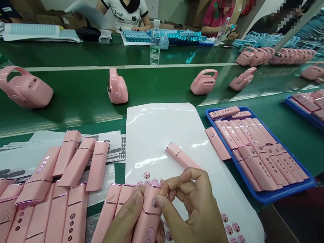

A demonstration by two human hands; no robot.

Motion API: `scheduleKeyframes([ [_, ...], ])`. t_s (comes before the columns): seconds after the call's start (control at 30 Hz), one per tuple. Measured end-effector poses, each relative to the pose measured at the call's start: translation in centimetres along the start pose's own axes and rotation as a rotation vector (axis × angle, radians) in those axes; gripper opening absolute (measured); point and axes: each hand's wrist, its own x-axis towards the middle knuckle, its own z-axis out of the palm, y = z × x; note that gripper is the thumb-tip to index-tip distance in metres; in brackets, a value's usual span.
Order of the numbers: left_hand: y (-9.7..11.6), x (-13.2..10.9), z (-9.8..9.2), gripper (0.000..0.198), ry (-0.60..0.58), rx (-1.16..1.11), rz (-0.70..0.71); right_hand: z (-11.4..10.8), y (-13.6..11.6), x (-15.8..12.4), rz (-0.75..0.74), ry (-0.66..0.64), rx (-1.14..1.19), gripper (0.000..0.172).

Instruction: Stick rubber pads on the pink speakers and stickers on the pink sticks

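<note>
Running across the view, green worktop (160, 86) bears a white sheet (154, 136). Blue tray (272, 197), beside the sheet's right edge: filled with pink handsets (263, 171). Right hand (197, 220): thumb and index fingertip brought together at a round sticker (155, 202); whether gripping or pressing, cannot tell. Left hand (122, 223): thumb and fingers clasped around a pink device (142, 235), over the sheet's near part. Sticker: at the device's far end, touching right thumb.
</note>
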Motion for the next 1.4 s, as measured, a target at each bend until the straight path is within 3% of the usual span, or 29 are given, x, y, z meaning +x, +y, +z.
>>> scheduleKeyframes([
  [0.13,0.1,0.2,0.1,0.052,-0.046,0.037,0.047,0.0,0.0,-0.1,-0.008,0.025,-0.041,0.021],
  [0.33,0.5,-0.3,0.7,0.056,0.123,0.053,0.056,0.3,1.0,0.6,-0.112,0.1,-0.084,0.014],
  [0.47,3.0,-0.6,1.2,0.046,0.187,0.119,0.188,0.3,3.7,1.5,-0.057,0.073,-0.147,0.005],
  [0.6,7.4,2.4,1.2,0.043,0.322,0.497,0.408,0.8,6.7,1.6,-0.019,-0.102,-0.369,0.031],
  [0.7,9.9,6.5,1.4,0.052,0.385,0.863,0.608,1.6,7.9,1.6,-0.089,-0.091,-0.461,0.034],
  [0.8,10.8,9.5,2.4,0.054,0.422,1.059,0.711,2.0,8.0,1.5,-0.194,-0.083,-0.595,0.032],
  [0.9,10.3,10.3,3.8,0.049,0.408,1.322,0.838,2.1,7.3,1.6,-0.242,-0.098,-0.7,0.03],
  [1.0,9.8,10.0,4.5,0.051,0.266,1.616,0.985,2.0,6.8,2.0,-0.22,-0.153,-0.716,0.031],
  [1.1,10.5,10.0,4.5,0.063,-0.096,1.855,0.974,2.2,7.0,2.6,-0.187,-0.177,-0.686,0.035],
  [1.2,11.6,9.9,4.5,0.039,-0.259,1.95,0.982,2.3,7.5,2.9,-0.111,-0.141,-0.546,0.035],
  [1.3,11.9,9.3,4.8,0.016,-0.303,1.93,1.042,1.1,7.0,2.4,-0.059,-0.103,-0.322,0.027],
  [1.4,11.1,8.0,5.1,0.028,-0.361,1.564,1.025,-1.6,5.0,1.3,-0.111,0.002,-0.142,0.016],
])
